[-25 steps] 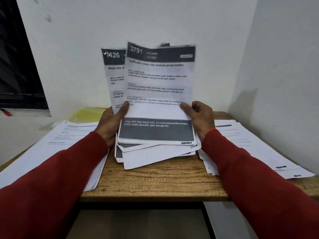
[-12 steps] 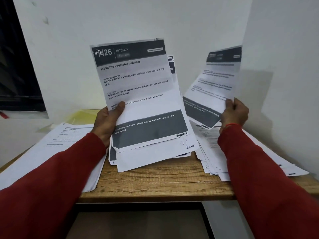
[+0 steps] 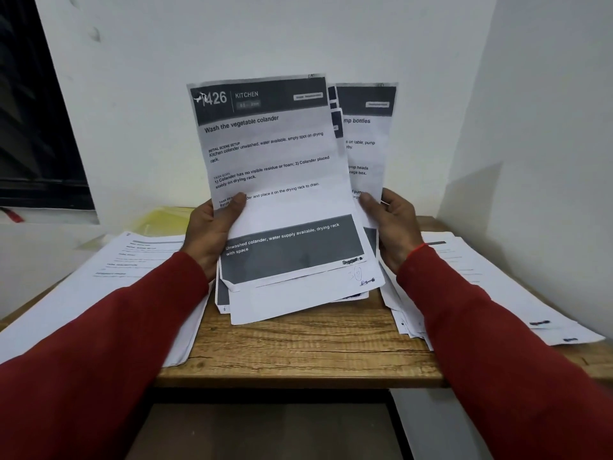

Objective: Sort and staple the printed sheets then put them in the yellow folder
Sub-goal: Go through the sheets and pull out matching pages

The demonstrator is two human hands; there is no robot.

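My left hand (image 3: 212,227) grips a fanned bundle of printed sheets held upright over the table, thumb on the front sheet (image 3: 272,167) headed "Wash the vegetable colander". My right hand (image 3: 391,224) holds another sheet (image 3: 368,141) about pump bottles by its lower edge, tucked behind the right side of the bundle. The yellow folder (image 3: 166,220) lies flat at the back left, mostly hidden by my left hand and the papers. No stapler is visible.
A pile of printed sheets (image 3: 109,280) covers the left part of the wooden table (image 3: 298,346), another pile (image 3: 491,287) covers the right. White walls close in behind and on the right. A dark window (image 3: 36,127) is at far left.
My right hand had carried the pump-bottles sheet out to the right; now it has brought it back behind the bundle in my left hand. The colander sheet is now the front one.
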